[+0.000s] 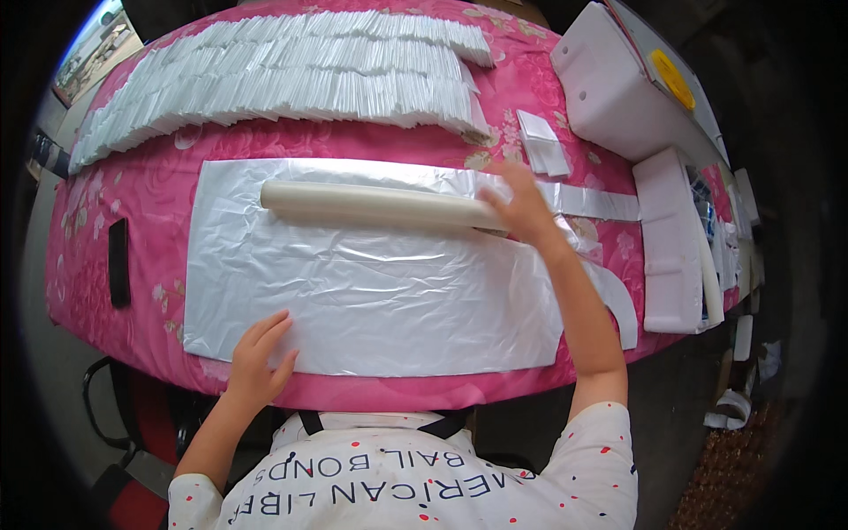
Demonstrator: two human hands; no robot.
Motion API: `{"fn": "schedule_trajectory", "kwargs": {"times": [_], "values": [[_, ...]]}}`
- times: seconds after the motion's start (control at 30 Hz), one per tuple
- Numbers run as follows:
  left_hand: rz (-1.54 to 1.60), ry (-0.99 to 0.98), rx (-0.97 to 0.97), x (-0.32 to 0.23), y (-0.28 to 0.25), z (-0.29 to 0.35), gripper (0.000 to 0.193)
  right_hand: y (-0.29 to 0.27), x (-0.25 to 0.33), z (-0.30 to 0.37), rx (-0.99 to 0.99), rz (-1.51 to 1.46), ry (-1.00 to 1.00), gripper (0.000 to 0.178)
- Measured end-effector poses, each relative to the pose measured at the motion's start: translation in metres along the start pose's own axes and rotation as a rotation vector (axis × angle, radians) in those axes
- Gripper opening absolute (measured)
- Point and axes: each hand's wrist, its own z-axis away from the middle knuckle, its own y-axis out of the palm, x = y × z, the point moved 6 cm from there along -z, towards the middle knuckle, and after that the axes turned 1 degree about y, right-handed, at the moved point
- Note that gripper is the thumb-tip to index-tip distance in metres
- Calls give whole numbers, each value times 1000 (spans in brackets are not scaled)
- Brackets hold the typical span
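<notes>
Silvery plastic sheet: left hand flat, open on it; right hand grips cream roll.

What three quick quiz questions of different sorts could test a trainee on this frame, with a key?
1. True or false: the right hand rests on the end of the roll.
2. Which surface does the left hand press? A) the foam block B) the plastic sheet C) the black bar
3. Fill in: the folded bags lie in rows along the ___ edge of the table.

Key: 1 true; 2 B; 3 far.
</notes>
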Motion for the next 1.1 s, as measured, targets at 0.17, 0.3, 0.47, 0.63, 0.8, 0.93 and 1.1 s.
{"fn": "schedule_trajectory", "kwargs": {"times": [0.17, 0.3, 0.47, 0.63, 0.8, 0.93, 1.1], "values": [[-15, 134, 94, -27, 19, -37, 51, 7, 57, 63, 251, 83, 37, 51], [-86, 310, 84, -49, 51, -71, 64, 5, 96, 104, 360, -173, -41, 53], [-217, 313, 164, -66, 89, -96, 75, -42, 35, 122, -143, 92, 212, 56], [-242, 376, 166, -74, 97, -101, 76, -90, -43, 132, -294, 483, 289, 46], [-199, 427, 245, -85, 105, -98, 71, -94, -86, 111, 238, -129, 623, 23], [-187, 440, 320, -92, 108, -98, 70, -84, -114, 106, 191, -1598, 673, 25], [-171, 545, 387, -104, 116, -95, 67, -99, -176, 105, -584, -2113, 559, 45]]}}
